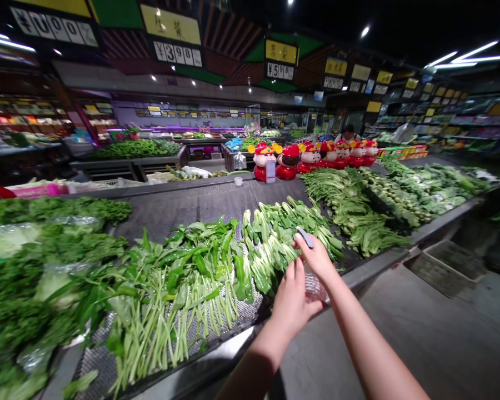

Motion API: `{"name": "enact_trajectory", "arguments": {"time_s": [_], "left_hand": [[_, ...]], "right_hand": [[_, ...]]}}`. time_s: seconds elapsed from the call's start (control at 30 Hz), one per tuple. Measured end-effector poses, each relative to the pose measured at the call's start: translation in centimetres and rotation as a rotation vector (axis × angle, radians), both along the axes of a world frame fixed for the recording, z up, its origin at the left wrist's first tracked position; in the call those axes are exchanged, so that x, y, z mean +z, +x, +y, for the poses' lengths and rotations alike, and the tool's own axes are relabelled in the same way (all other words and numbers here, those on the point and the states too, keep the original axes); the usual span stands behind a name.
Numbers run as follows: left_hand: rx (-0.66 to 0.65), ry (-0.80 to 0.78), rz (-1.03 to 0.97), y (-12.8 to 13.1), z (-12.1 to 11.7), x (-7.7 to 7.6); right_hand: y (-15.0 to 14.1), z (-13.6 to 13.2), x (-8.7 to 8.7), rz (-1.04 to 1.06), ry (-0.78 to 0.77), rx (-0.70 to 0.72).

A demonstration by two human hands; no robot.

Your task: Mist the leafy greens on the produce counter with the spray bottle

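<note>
My left hand (291, 297) is wrapped around a clear, ribbed plastic bottle (315, 286), mostly hidden by my fingers and right forearm. Just above it, my right hand (314, 255) is closed on a small flat grey piece (305, 238) that sticks out by the thumb. Whether this piece belongs to the bottle I cannot tell. Both hands are over the front edge of a sloped display. Right behind them lie short leafy greens with pale stalks (270, 250). Long-stemmed leafy greens (191, 278) are spread to their left.
Lettuce (16, 239) is piled at the far left. Red and yellow figurines (287, 161) line the display's back ledge. More greens (354, 211) extend right. A grey crate (454, 266) stands on the floor at right, and price signs (177, 39) hang overhead.
</note>
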State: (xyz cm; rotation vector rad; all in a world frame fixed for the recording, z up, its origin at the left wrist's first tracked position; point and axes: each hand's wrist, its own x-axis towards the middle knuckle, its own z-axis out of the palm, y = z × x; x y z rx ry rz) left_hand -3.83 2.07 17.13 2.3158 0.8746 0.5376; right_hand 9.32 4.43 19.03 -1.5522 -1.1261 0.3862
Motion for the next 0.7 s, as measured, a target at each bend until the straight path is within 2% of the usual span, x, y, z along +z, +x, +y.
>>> {"name": "enact_trajectory", "arguments": {"time_s": [0.23,0.37,0.53,0.7], "left_hand": [[0.030,0.012,-0.032,-0.7,2.5,1.2],[0.018,0.017,-0.069,-0.9,3.4,1.8],[0.072,0.032,-0.061,-1.5,3.3,1.6],[0.124,0.035,-0.043,-2.5,2.7,1.1]], "right_hand": [[-0.7,3.0,0.8,0.009,0.066,0.026],[-0.8,4.0,1.5,0.004,0.051,0.041],[-1.5,4.2,1.9,0.018,0.025,0.103],[-2.9,4.0,1.5,0.057,0.037,0.162]]}}
